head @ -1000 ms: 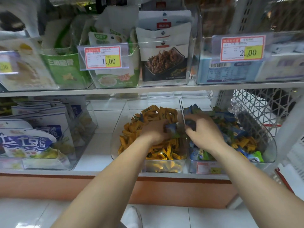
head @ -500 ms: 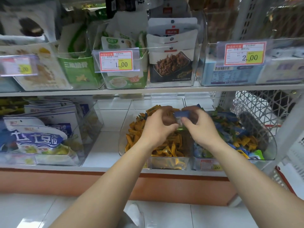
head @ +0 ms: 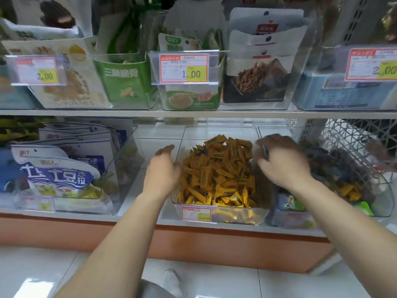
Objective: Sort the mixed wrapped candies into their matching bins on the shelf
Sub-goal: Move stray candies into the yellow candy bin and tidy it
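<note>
Nearest lies the white tiled floor (head: 214,282), with a grey shoe tip (head: 171,281) at the bottom edge. Beyond it runs the orange base panel (head: 214,241) of the shelving.

On the lower shelf (head: 133,190), 2 bare forearms reach in. The left hand (head: 163,171) is spread and relaxed, palm turned right, just beside the left wall of the clear middle bin (head: 214,131). That bin is heaped with yellow wrapped candies (head: 217,179) and has a price tag (head: 196,213) on its front. The right hand (head: 281,162) hovers over the divide between this bin and the right bin (head: 384,196). Its fingers are curled downward, but motion blur hides whether they pinch anything. The right bin holds mixed candies (head: 335,168) in blue, yellow and green wrappers. At the left, another clear bin (head: 126,151) holds blue-and-white snack pouches (head: 60,175). Far right, past the candy, stands a white wire basket (head: 348,143).

Farther back and above, the upper shelf (head: 193,114) carries clear bins of packaged snacks: a green pouch (head: 124,82) and a dark pouch (head: 255,82). It also carries price tags reading 2.00 (head: 37,70), 1.00 (head: 184,68) and 2.00 (head: 371,65).
</note>
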Demonstrator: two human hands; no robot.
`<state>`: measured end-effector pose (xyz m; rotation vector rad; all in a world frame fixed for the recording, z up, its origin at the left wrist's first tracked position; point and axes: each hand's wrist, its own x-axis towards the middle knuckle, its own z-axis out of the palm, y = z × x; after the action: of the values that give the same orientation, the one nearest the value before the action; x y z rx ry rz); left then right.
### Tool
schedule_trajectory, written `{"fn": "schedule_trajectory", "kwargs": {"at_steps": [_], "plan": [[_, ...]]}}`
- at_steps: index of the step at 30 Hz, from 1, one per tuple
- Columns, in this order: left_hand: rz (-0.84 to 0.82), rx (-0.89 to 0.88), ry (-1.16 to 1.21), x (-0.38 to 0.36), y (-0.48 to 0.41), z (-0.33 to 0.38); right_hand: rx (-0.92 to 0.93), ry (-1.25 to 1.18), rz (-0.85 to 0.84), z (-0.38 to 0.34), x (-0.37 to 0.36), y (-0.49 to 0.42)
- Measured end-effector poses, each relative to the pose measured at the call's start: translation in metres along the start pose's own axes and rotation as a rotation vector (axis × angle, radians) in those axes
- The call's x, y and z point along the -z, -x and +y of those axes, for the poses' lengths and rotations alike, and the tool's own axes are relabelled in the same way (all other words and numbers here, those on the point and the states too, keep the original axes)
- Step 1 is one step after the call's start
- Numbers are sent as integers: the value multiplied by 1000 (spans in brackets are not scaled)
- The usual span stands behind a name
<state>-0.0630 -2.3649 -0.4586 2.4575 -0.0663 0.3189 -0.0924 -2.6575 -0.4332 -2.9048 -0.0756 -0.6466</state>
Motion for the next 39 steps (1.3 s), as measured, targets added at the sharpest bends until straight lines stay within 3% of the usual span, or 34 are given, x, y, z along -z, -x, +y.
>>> {"fn": "schedule_trajectory", "kwargs": {"at_steps": [4, 6, 12, 20, 26, 33, 39], "plan": [[-86, 22, 49, -3, 0, -12, 46, -342, -303, -61, -36, -51], [-90, 13, 82, -4, 0, -17, 79, -384, -354, -81, -60, -76], [-103, -2, 183, -7, -1, -26, 134, -79, -511, -85, -109, -123], [-118, 19, 219, -5, -7, -26, 179, -81, -451, -66, -116, -124], [-122, 11, 235, -6, -6, -26, 133, -59, -553, -74, -118, -134], [-127, 17, 257, -6, -6, -26, 148, -137, -484, -72, -108, -140], [19, -42, 224, -9, -11, -21, 140, -622, -216, -83, -62, -117]]}}
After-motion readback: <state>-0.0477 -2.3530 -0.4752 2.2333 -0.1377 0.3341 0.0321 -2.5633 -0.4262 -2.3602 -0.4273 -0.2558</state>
